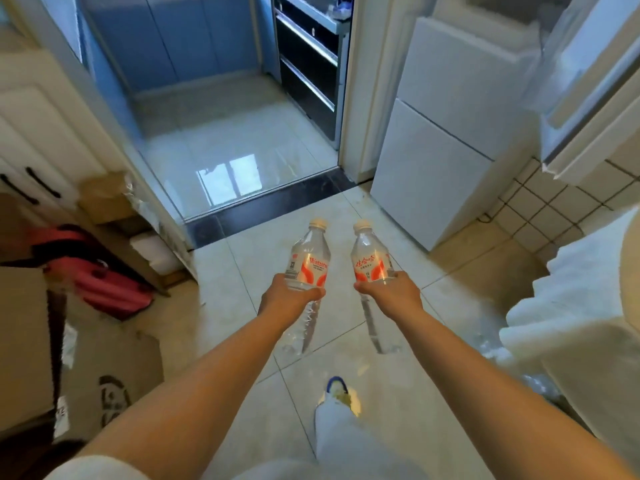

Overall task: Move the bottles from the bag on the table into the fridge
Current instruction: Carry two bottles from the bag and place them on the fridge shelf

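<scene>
Pale glossy floor tiles (242,271) run from a hallway through a doorway into a blue-walled kitchen. At far left, brown cardboard boxes (24,337) and a red folded object (110,285) sit by white cabinet doors (38,140).

Left hand (289,297): fingers curled round the lower body of a clear plastic water bottle with an orange-red label (308,261), cap pointing forward and away.

Right hand (394,289): fingers wrapped likewise round a second clear plastic bottle with the same label (370,258). The two bottles are held side by side, near but apart, probably so each can be set down separately.

At right stands a white two-door fridge (446,133); both doors appear closed. Its handle is not discernible. With both hands occupied, opening a door will likely require freeing one hand first. Neither the bag nor the table is in view.
</scene>
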